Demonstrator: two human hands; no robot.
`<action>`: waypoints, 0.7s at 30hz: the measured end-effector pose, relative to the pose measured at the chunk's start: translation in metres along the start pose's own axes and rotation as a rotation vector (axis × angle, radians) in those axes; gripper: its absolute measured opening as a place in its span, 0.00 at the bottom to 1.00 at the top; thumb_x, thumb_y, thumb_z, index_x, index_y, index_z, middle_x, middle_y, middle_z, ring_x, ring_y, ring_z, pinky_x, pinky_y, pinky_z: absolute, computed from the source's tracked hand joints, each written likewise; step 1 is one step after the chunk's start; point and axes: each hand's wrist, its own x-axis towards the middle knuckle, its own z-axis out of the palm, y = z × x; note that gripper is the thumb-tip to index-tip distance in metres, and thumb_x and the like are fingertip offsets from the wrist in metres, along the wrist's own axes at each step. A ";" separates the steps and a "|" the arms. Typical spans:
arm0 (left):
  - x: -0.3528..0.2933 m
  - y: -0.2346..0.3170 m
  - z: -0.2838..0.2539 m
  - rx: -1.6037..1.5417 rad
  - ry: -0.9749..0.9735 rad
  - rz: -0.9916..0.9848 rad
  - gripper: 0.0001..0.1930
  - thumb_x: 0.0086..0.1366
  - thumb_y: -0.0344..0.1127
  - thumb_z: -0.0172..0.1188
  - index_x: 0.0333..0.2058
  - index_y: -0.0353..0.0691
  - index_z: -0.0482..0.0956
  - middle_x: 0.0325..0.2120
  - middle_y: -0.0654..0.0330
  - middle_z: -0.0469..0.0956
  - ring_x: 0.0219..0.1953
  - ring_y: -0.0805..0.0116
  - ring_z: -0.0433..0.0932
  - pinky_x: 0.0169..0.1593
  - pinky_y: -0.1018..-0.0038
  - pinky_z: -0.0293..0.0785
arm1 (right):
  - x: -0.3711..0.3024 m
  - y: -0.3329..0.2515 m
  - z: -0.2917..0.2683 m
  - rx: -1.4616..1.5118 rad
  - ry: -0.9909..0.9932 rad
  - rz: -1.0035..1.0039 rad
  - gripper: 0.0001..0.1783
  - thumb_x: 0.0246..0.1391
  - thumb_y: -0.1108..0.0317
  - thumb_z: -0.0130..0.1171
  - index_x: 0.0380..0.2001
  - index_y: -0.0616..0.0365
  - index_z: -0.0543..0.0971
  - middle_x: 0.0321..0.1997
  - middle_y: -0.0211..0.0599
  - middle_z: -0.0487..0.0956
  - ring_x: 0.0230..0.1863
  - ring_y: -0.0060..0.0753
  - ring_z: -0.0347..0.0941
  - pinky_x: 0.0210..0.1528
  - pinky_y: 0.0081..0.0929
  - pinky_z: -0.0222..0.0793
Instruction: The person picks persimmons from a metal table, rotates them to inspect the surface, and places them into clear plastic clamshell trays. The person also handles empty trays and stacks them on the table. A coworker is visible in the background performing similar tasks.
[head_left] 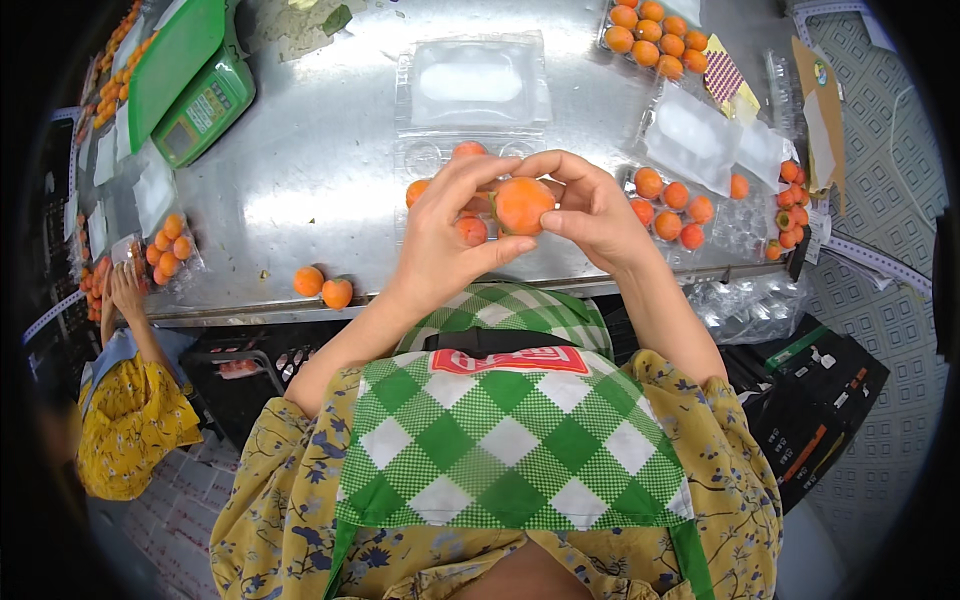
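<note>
Orange fruit (524, 206) clamped in the grip of left hand (450, 215) and right hand (592, 212), over clear tray (420, 155). Red label (510, 360), white print, on checked apron (515, 440); printed panel (205, 108) on green scale (180, 65). Bench (330, 180) front edge runs under both forearms (665, 305)

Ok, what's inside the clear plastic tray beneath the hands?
At least three orange fruits show partly in the clear plastic tray. The left hand, right hand and held fruit cover much of it, so I can't tell if more lie there.
</note>
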 end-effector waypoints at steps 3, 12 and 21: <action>-0.006 0.001 0.001 0.066 0.042 0.070 0.29 0.47 0.29 0.73 0.50 0.39 0.75 0.46 0.56 0.76 0.47 0.61 0.76 0.49 0.68 0.75 | -0.005 -0.007 0.009 -0.085 0.031 -0.102 0.28 0.47 0.69 0.65 0.52 0.61 0.70 0.49 0.37 0.74 0.44 0.25 0.74 0.44 0.24 0.74; -0.006 0.004 0.005 0.248 0.131 0.271 0.28 0.42 0.25 0.72 0.47 0.40 0.76 0.44 0.56 0.77 0.47 0.60 0.77 0.48 0.68 0.75 | -0.014 -0.016 0.039 -0.273 0.201 -0.155 0.29 0.45 0.71 0.69 0.50 0.61 0.69 0.47 0.34 0.73 0.43 0.21 0.74 0.41 0.20 0.74; -0.013 -0.001 0.003 0.074 0.014 0.152 0.28 0.51 0.23 0.69 0.52 0.33 0.70 0.50 0.54 0.69 0.52 0.64 0.72 0.54 0.70 0.71 | -0.015 -0.015 0.031 0.022 0.231 0.000 0.17 0.58 0.67 0.58 0.47 0.65 0.72 0.43 0.36 0.77 0.39 0.23 0.76 0.36 0.21 0.77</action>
